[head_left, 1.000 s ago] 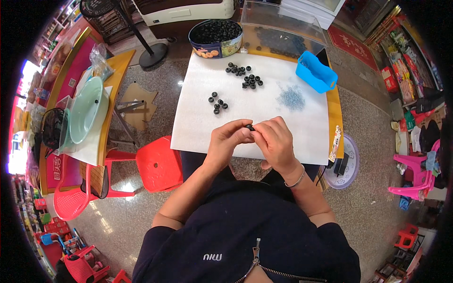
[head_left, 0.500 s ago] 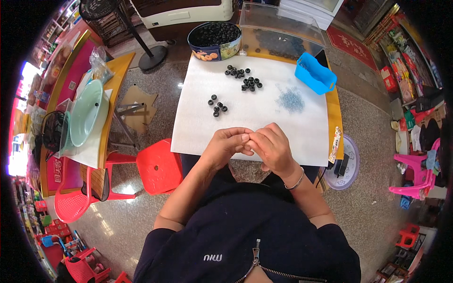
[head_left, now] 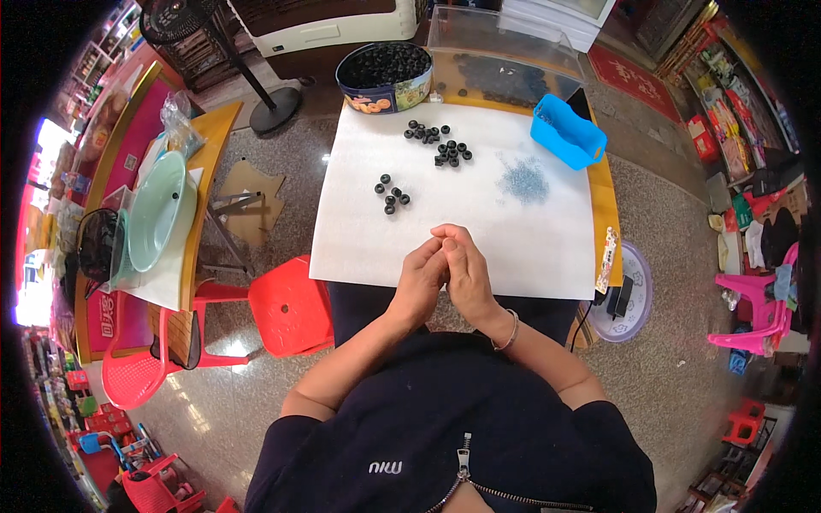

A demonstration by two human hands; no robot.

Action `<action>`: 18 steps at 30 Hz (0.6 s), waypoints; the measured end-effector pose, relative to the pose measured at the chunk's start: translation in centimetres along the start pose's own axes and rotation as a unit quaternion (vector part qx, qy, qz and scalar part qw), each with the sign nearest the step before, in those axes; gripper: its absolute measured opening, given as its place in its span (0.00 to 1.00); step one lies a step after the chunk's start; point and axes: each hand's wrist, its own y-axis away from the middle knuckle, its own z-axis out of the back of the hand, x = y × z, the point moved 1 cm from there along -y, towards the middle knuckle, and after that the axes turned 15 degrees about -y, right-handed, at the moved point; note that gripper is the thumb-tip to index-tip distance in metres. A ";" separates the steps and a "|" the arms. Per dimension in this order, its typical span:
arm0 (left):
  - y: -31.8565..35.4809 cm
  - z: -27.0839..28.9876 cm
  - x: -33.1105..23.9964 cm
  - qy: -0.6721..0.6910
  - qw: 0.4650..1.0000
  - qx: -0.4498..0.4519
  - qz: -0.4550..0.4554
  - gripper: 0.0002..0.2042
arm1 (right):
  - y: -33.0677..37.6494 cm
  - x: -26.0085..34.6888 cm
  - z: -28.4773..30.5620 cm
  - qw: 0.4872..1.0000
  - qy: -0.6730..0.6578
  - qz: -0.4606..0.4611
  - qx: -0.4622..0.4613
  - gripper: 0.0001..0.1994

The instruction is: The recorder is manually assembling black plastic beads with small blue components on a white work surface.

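Over the front edge of the white-covered table (head_left: 368, 244), my left hand (head_left: 421, 275) and my right hand (head_left: 467, 272) are pressed against each other, fingers folded in. Whatever lies between the palms, if anything, is hidden. A bracelet circles my right wrist. Beyond them lie black ring-shaped beads in loose groups: a small group (head_left: 392, 196) nearest my left hand, another (head_left: 451, 153) farther up, and a third (head_left: 426, 132) behind that. To the right is a patch of tiny blue-grey beads (head_left: 524, 181).
At the table's back stand a tin full of black beads (head_left: 385, 97) and a clear plastic box (head_left: 505, 56). A blue basket (head_left: 568, 132) sits at the right. Left of the table are a red stool (head_left: 291, 308) and a side table with a green basin (head_left: 162, 214).
My hands have drawn closer together and slightly toward me. Before, the fingertips met in a pinch; now the palms press together. The beads on the table look the same.
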 end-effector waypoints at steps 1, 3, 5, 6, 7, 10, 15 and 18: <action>-0.1 0.0 0.3 0.006 1.000 -0.003 -0.003 0.11 | 0.0 -0.2 0.0 1.000 0.014 0.021 -0.001 0.15; -0.2 0.1 0.8 0.013 1.000 -0.008 -0.001 0.11 | 0.1 -0.5 -0.1 0.999 0.031 0.037 -0.005 0.15; -0.4 0.1 1.3 0.022 1.000 -0.012 0.002 0.11 | 0.2 -0.5 0.0 0.998 0.048 0.047 -0.008 0.14; -0.5 0.1 1.7 0.027 1.000 -0.013 0.005 0.11 | 0.2 -0.5 0.1 0.997 0.055 0.050 -0.008 0.14; -0.6 0.1 1.8 0.032 0.999 -0.014 0.006 0.11 | 0.2 -0.5 0.1 0.997 0.063 0.053 -0.008 0.13; -0.6 0.1 1.4 0.014 1.000 -0.007 0.019 0.12 | 0.1 -1.1 0.3 0.996 0.064 0.057 -0.006 0.13; -1.1 0.8 0.1 0.075 0.996 0.013 0.046 0.13 | -0.8 0.3 0.7 0.999 0.030 0.039 0.003 0.13; -1.5 2.1 0.0 0.100 0.993 0.042 0.037 0.14 | -1.6 0.8 2.5 0.987 0.110 0.090 0.073 0.12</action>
